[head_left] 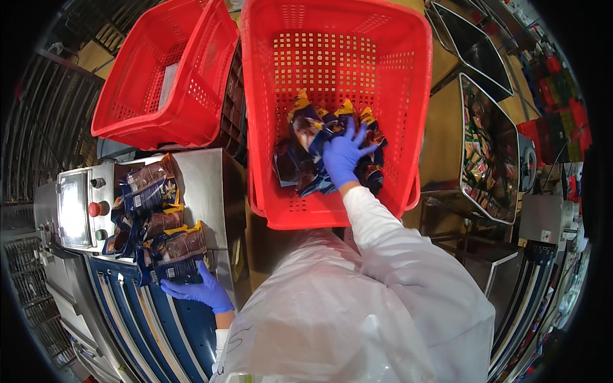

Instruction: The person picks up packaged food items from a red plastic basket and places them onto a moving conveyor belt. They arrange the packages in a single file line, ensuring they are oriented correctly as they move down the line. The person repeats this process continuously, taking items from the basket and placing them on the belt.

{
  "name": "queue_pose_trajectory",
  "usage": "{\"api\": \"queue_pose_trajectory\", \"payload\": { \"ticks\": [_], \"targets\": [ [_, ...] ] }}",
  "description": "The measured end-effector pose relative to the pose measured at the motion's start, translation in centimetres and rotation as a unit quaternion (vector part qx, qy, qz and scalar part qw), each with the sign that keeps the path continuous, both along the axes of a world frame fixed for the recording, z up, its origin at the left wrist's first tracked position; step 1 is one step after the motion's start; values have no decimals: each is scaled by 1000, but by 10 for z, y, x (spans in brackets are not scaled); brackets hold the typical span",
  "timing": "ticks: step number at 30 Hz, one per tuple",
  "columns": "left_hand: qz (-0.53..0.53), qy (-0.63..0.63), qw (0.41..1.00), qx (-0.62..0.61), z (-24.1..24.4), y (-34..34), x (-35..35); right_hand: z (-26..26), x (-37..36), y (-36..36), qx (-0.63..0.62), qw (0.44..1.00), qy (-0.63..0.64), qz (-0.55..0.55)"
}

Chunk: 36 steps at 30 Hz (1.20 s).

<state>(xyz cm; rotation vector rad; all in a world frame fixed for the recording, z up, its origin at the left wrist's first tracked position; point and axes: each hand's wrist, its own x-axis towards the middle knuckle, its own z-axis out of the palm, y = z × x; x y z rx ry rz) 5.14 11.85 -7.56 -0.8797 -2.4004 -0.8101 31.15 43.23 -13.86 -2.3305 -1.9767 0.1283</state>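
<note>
My right hand, in a blue glove, reaches into a large red perforated plastic basket, its spread fingers over several blue-and-yellow plastic food packets. Whether it grips one of them cannot be told. My left hand, gloved alike, is at the lower left with palm up and fingers apart, at the edge of a packet. That packet lies with several others in a pile on a steel machine top, beside its control panel.
Another red basket stands at the upper left. The panel carries a red push button and a bright screen. Below it run blue conveyor belts. At right stands a steel bin holding many small colourful packets, with another steel bin behind.
</note>
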Motion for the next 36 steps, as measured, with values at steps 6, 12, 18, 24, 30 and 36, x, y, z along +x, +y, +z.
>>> {"api": "queue_pose_trajectory", "payload": {
  "ticks": [6,12,18,24,30,36],
  "targets": [
    [32,23,997,-60,-3,-10,-10,-18,57,-9,3,1000,17,-5],
    [35,19,998,-57,-4,-15,-15,-47,67,52,-14,993,84,87],
    [43,15,999,-22,13,-41,-17,-29,59,80,103,975,52,188],
    [49,24,996,70,17,-120,-38,125,56,-7,245,933,162,210],
    [-36,-14,992,121,45,-194,-52,248,-22,-138,236,873,210,371],
    [-254,-141,949,122,146,-214,-77,289,-219,-291,61,713,296,632]
  ]
}}
